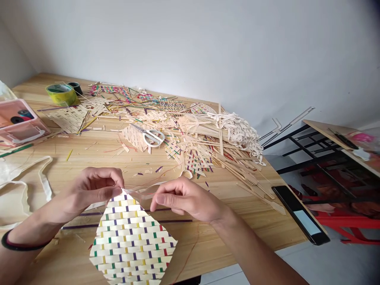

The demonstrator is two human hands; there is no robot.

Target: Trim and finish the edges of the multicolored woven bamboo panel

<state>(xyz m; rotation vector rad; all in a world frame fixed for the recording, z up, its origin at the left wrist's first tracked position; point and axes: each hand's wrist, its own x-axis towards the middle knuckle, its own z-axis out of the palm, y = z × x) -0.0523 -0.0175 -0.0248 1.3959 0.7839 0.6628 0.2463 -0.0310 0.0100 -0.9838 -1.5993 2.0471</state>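
My left hand (97, 188) pinches the top corner of a woven mat (133, 237) made of pale strips crossed by purple, yellow, green and red ones. Below that corner the mat spreads out toward me, its lower end cut off by the frame. To the right, my right hand (184, 200) has its thumb and index finger closed on a thin red thread (192, 253), which trails down over the table edge; a needle cannot be made out. A pale fabric ribbon (151, 185) runs from the corner behind my right hand. Purple strips (86, 226) lie under the mat.
White-handled scissors (152, 137) lie mid-table among woven scraps. A heap of pale strips and white ribbon (240, 128) is at the back right. Yellow tape (61, 94) and a pink box (22, 122) stand left. A black phone-like device (299, 215) rests at the right edge.
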